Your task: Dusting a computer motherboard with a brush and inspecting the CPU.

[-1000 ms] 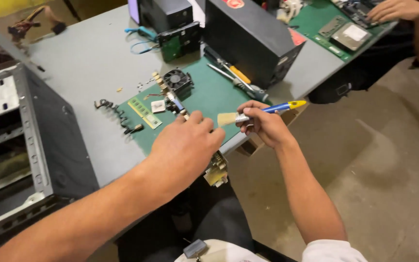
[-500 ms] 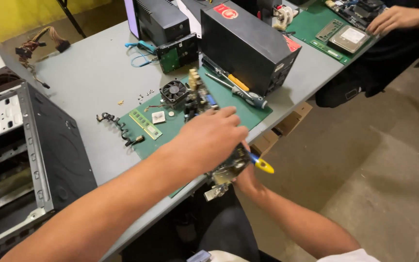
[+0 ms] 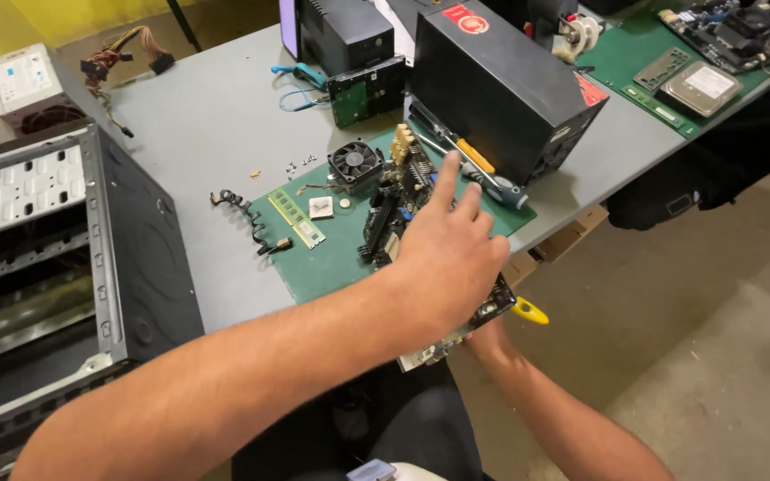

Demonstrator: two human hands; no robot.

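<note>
My left hand (image 3: 452, 258) lies flat over the motherboard (image 3: 403, 191), fingers stretched out and loosely spread toward twelve o'clock, gripping nothing; the palm hides the board's near half. The board stands tilted on the green mat (image 3: 331, 258), its near end sticking out past the table edge (image 3: 225, 307) toward six o'clock. My right hand (image 3: 483, 334) is tucked beneath that overhanging end, mostly hidden, so I cannot tell how far it is closed; a yellow tool tip (image 3: 529, 312) pokes out at its three o'clock side.

Half a second ago my left hand sat lower and curled over the board, and the yellow-and-blue tool showed more fully below it; now the fingers have straightened and only the yellow end shows.

At twelve o'clock from my left hand stands a black box-shaped case (image 3: 501, 89) with a round red sticker (image 3: 467, 20) on top and a red label (image 3: 588, 89) at its right corner. At ten o'clock, far off, a grey power supply (image 3: 24, 80) carries a white rectangular label.
</note>
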